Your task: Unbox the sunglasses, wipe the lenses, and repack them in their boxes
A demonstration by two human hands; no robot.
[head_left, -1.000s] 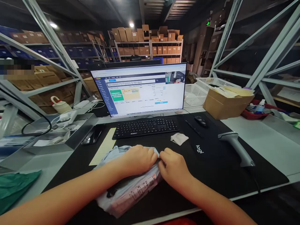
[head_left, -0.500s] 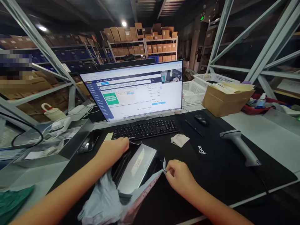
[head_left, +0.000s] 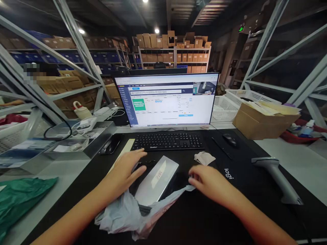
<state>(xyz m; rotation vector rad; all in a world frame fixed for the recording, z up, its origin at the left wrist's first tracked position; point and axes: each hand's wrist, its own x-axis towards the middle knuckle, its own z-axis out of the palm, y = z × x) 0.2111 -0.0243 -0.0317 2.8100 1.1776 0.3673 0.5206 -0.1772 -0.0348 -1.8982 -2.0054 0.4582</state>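
Observation:
A silver box (head_left: 166,170) with a pale label and red handwriting lies tilted in an opened plastic bag (head_left: 122,212), pale grey outside and black inside. My left hand (head_left: 126,168) is over the bag's left side, fingers spread and thumb towards the box, holding nothing I can see. At the bag's right edge my right hand (head_left: 205,180) has its fingers curled, pinching the plastic. A crumpled whitish scrap (head_left: 205,158) lies just beyond my right hand. The lower end of the box is covered by the bag.
Behind the bag are a keyboard (head_left: 167,141) and a lit monitor (head_left: 166,115). A barcode scanner (head_left: 278,178) and a mouse (head_left: 230,140) lie to the right, a phone (head_left: 111,144) to the left. A cardboard box (head_left: 263,124) of papers stands back right; a green bag (head_left: 24,200) lies left.
My left hand has let go of the bag's left edge and its fingers have opened. My right hand stays at the right edge. The camera view has shifted, so the scene sits further right.

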